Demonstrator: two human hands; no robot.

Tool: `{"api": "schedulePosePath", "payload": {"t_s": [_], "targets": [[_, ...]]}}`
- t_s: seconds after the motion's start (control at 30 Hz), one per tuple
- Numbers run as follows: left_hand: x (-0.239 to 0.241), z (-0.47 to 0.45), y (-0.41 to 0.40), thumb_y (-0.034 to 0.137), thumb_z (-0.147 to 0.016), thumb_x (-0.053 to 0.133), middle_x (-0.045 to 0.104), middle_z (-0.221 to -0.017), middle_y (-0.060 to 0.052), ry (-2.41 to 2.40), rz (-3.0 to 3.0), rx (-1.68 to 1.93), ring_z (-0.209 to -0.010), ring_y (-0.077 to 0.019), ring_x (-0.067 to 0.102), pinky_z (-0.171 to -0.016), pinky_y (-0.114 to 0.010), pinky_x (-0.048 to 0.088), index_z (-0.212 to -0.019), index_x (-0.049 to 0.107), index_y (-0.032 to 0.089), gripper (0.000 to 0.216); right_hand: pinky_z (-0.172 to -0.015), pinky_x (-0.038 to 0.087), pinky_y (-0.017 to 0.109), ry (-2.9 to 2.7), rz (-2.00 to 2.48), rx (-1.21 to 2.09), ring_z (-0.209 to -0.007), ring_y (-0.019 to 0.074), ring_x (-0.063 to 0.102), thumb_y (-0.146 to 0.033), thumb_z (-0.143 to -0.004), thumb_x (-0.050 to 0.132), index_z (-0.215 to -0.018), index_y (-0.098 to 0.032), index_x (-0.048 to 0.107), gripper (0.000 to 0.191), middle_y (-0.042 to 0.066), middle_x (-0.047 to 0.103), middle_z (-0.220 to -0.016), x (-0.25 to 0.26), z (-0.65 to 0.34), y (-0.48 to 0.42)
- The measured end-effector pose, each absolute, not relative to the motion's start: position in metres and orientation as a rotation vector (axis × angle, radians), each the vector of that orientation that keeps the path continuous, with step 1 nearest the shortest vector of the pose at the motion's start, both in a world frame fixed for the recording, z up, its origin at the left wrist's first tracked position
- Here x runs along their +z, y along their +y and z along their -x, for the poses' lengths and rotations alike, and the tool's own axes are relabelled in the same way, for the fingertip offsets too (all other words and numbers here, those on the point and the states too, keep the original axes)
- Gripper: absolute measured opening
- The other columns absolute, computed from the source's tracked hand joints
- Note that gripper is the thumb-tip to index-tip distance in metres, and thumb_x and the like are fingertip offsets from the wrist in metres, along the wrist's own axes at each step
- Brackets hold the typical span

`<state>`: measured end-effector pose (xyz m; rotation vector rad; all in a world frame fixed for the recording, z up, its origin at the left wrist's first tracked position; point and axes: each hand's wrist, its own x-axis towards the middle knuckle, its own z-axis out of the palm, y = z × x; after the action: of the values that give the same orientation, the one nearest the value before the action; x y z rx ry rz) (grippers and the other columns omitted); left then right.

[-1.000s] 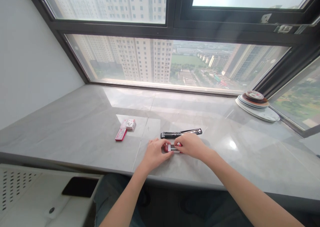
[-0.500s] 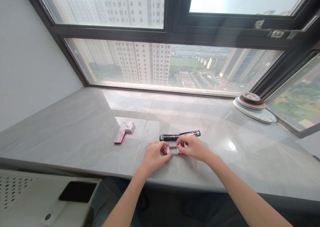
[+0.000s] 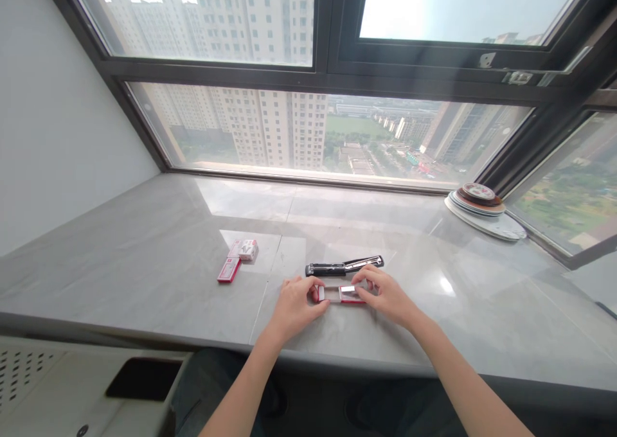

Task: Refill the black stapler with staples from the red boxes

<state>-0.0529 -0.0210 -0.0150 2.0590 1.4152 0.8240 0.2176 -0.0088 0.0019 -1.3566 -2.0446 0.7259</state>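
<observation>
My left hand (image 3: 297, 303) is closed, thumb and fingers pinching the left end of a small red-and-white staple box (image 3: 353, 300) on the counter. The box's inner tray is slid out to the left and looks mostly bare. Between the thumb and fingertips of my right hand (image 3: 385, 297) is a shiny silver strip of staples (image 3: 348, 289), just above the right part of the box. Right behind both hands lies a black stapler (image 3: 328, 269), opened out flat with its metal channel showing.
Several small red-and-white boxes (image 3: 229, 269) sit together on the grey counter (image 3: 159, 257) to the left. A stack of round plates or discs (image 3: 482, 211) stands in the right corner by the window. The counter's front edge runs close to my forearms.
My right hand has shifted slightly right, and the silver staple strip now shows in its fingers. My left hand stays on the box. The view has tilted up a little.
</observation>
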Motion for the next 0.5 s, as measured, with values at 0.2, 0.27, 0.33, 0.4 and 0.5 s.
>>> {"api": "schedulePosePath", "payload": {"t_s": [0.2,0.27,0.33,0.4,0.5], "targets": [[-0.012,0.050,-0.022,0.034,-0.085,0.072,0.072,-0.083,0.003,1.431,-2.069,0.827,-0.091,-0.0224,0.065,-0.091,-0.037,0.039,-0.106,0.072,0.031,0.021,-0.073,0.050,0.031,-2.130,1.355,0.796,-0.077,0.0165,0.057,-0.045,-0.092,0.071,-0.125,-0.033,0.073,0.035,0.002,0.063,-0.102,-0.006,-0.225,-0.021],[-0.011,0.046,-0.024,0.031,-0.092,0.064,0.074,-0.085,0.002,1.430,-2.077,0.817,-0.094,-0.0227,0.065,-0.091,-0.037,0.039,-0.107,0.073,0.032,0.018,-0.073,0.050,0.031,-2.135,1.335,0.797,-0.078,0.0162,0.058,-0.046,-0.094,0.068,-0.122,-0.035,0.075,0.031,0.002,0.062,-0.102,-0.006,-0.214,-0.025],[-0.010,0.041,-0.027,0.028,-0.096,0.056,0.075,-0.088,0.001,1.409,-2.093,0.800,-0.094,-0.0229,0.065,-0.091,-0.038,0.039,-0.109,0.074,0.032,0.023,-0.074,0.050,0.030,-2.139,1.309,0.790,-0.080,0.0162,0.058,-0.045,-0.096,0.067,-0.121,-0.036,0.076,0.028,0.002,0.063,-0.105,-0.004,-0.202,-0.027],[-0.011,0.038,-0.031,0.026,-0.098,0.052,0.076,-0.092,0.000,1.378,-2.106,0.789,-0.094,-0.0229,0.065,-0.091,-0.038,0.040,-0.113,0.075,0.032,0.028,-0.073,0.050,0.030,-2.140,1.286,0.778,-0.081,0.0162,0.059,-0.044,-0.096,0.067,-0.117,-0.035,0.077,0.025,0.002,0.063,-0.105,-0.002,-0.192,-0.029],[-0.012,0.039,-0.035,0.027,-0.100,0.048,0.077,-0.098,-0.002,1.386,-2.062,0.845,-0.091,-0.0219,0.066,-0.090,-0.037,0.044,-0.124,0.072,0.029,0.033,-0.072,0.050,0.030,-2.137,1.281,0.769,-0.078,0.0157,0.059,-0.043,-0.095,0.068,-0.118,-0.034,0.077,0.026,0.001,0.064,-0.104,0.000,-0.182,-0.031]]}}
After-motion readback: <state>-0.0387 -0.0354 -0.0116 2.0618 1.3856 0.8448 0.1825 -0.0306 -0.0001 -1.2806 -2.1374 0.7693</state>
